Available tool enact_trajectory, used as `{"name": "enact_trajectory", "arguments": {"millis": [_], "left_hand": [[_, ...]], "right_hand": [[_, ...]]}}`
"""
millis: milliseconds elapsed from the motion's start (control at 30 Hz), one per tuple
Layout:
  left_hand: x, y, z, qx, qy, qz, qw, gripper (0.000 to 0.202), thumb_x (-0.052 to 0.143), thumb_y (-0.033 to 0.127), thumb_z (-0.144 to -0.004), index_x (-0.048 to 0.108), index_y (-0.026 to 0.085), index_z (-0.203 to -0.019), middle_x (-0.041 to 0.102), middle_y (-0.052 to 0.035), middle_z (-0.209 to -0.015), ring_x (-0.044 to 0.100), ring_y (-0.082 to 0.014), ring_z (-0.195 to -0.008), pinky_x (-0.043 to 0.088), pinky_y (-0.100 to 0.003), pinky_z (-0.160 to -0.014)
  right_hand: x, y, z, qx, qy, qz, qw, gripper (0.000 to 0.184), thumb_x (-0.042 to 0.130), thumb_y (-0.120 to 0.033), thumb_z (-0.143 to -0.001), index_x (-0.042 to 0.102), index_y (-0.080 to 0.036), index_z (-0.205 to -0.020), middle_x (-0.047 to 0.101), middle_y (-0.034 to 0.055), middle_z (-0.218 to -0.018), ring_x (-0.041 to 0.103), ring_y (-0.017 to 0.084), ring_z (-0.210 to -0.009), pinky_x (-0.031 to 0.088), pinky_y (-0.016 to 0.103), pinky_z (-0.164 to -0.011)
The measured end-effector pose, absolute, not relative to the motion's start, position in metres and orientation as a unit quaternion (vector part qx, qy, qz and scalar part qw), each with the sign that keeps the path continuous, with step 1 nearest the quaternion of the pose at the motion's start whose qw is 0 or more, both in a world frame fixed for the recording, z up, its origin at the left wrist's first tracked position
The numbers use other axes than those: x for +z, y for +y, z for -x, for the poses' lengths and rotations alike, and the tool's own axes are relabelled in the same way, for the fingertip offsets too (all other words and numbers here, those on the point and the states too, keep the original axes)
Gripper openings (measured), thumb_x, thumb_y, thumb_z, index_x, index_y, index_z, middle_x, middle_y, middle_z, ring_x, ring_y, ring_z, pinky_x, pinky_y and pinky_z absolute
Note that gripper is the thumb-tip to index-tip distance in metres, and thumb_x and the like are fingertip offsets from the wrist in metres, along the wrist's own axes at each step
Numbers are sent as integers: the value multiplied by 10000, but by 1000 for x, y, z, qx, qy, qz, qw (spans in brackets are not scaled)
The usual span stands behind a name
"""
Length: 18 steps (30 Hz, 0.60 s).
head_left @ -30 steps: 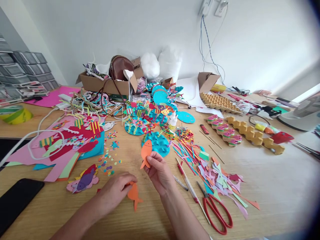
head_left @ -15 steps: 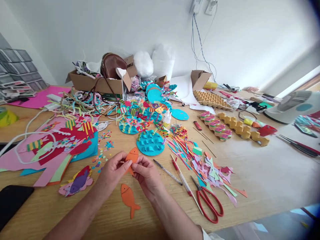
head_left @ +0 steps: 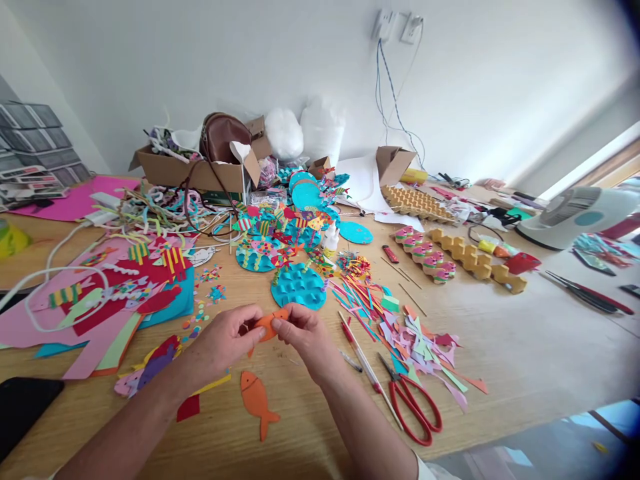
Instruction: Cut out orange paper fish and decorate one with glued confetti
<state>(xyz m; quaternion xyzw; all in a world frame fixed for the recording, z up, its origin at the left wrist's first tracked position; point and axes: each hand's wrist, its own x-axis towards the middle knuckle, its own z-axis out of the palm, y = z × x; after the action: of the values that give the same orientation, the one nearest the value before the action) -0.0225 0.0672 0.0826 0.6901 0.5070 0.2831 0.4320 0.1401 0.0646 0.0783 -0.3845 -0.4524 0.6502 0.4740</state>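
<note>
Both my hands pinch one orange paper fish (head_left: pixel 270 326) above the wooden table, its body turned nearly sideways. My left hand (head_left: pixel 233 337) grips the fish at its left part, and my right hand (head_left: pixel 306 333) has thumb and fingers on its right part. Below them a second orange fish (head_left: pixel 256 404), with a drawn eye and gill line, lies flat on the table. Left of it, a stack of coloured fish cutouts (head_left: pixel 150 373) is partly covered by my left forearm. A pen (head_left: pixel 351 361) lies partly behind my right wrist.
Red-handled scissors (head_left: pixel 413 403) and a red-and-white pen (head_left: pixel 361 352) lie to the right, beside paper scraps (head_left: pixel 420 347). Blue scalloped discs (head_left: pixel 299 287) and a glue bottle (head_left: pixel 331 237) stand ahead. Coloured sheets (head_left: pixel 170 307) spread at left; egg-carton strips (head_left: pixel 465 253) lie farther right.
The held fish has tipped from upright to nearly sideways. My right hand has moved right and up a little. Red and yellow paper pieces now show beside my left forearm.
</note>
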Motion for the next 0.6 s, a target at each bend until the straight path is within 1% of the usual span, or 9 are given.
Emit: {"name": "enact_trajectory", "arguments": {"millis": [100,167,233,267,367,467,533,600], "left_hand": [[97,67,21,368,498,-652,437,162,547,323,-727,518,196,-630,448,51,-582,407,-113,-545,325,-209,-494],[104,64,19,441,494,-603,446,156,556,350,-740,540,199,-705,492,38,-622,456,-122,-587,367,-214,-532],[104,59,14,495,484,-545,472,194,534,388,-780,541,200,-826,537,24,-669,501,-131,-642,406,-226,-589],[101,56,10,513,474,-520,491,224,532,408,-786,534,195,-857,550,17,-685,512,-133,-655,420,-235,-607],[84,52,-4,531,456,-460,547,312,591,443,-737,532,173,-880,567,2,-703,527,-132,-647,435,-241,-592],[67,55,-17,563,413,-443,563,417,695,456,-618,524,174,-873,578,-4,-741,548,-138,-655,438,-226,-546],[60,57,-23,579,400,-438,559,459,736,422,-570,524,179,-897,574,-5,-755,567,-156,-697,461,-237,-564],[60,58,-25,571,410,-449,551,448,735,380,-583,545,171,-931,593,-18,-776,579,-168,-727,485,-263,-625]], "right_hand": [[78,67,-142,640,-425,394,504,253,731,-356,-630,575,-164,-573,486,-66,-480,371,57,-444,266,195,-446],[78,68,-142,646,-380,393,532,235,728,-334,-639,572,-165,-592,521,-60,-485,407,56,-432,286,186,-437],[79,67,-141,658,-330,383,559,223,733,-316,-635,570,-165,-621,562,-49,-501,449,58,-433,309,175,-434],[79,67,-139,663,-309,376,569,221,738,-308,-631,570,-165,-637,576,-44,-508,466,60,-436,316,171,-432],[80,65,-132,678,-269,358,584,225,749,-297,-622,570,-167,-661,599,-32,-518,491,67,-442,326,164,-424],[79,62,-124,685,-237,341,598,224,754,-291,-616,567,-175,-657,595,-37,-524,495,74,-452,343,168,-424],[78,61,-121,685,-217,333,611,219,753,-284,-619,562,-180,-645,579,-49,-526,501,78,-473,366,174,-446],[77,61,-118,687,-202,330,615,216,753,-279,-621,561,-183,-640,572,-55,-539,512,81,-499,379,177,-469]]}}
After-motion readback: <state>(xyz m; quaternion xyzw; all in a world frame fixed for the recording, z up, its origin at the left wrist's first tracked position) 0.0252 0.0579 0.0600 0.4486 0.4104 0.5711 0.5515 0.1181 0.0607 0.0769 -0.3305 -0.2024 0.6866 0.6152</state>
